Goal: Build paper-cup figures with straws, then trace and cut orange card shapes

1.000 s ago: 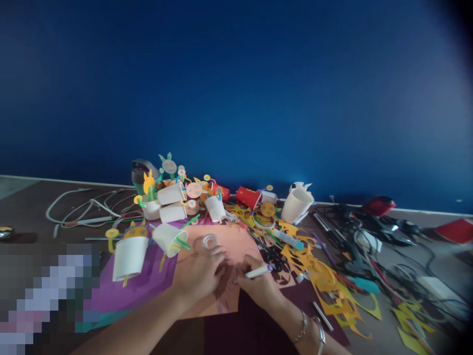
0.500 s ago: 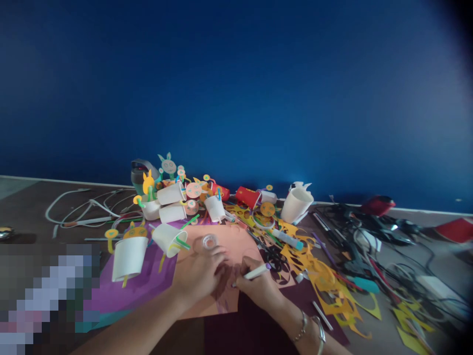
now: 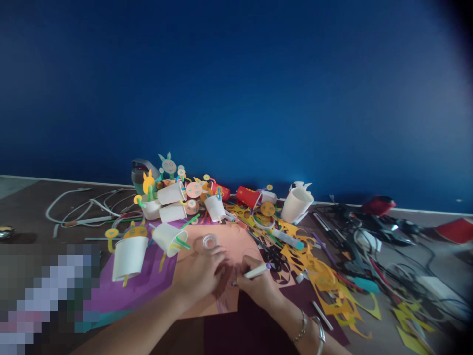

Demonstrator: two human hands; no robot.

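My right hand (image 3: 256,283) is closed around a white marker (image 3: 255,271) with a purple end, its tip low over the orange-pink paper (image 3: 207,305). On the same paper lies my left hand (image 3: 203,273), fingers spread, holding nothing. A roll of clear tape (image 3: 209,241) rests just beyond the left fingertips. Faint curved lines show on the paper near its top right. Beneath it, purple paper (image 3: 155,281) sticks out to the left, with a white cup (image 3: 129,257) standing on it. Another white cup (image 3: 169,239) with green straws leans beside the paper.
Decorated cups with paper faces and red cups (image 3: 248,197) crowd the back. A tall white cup (image 3: 296,204) stands farther right. Yellow-orange paper scraps (image 3: 325,281), black scissors (image 3: 275,259) and a glue stick (image 3: 287,239) lie right of the paper. Cables and a glue gun (image 3: 354,261) fill the far right.
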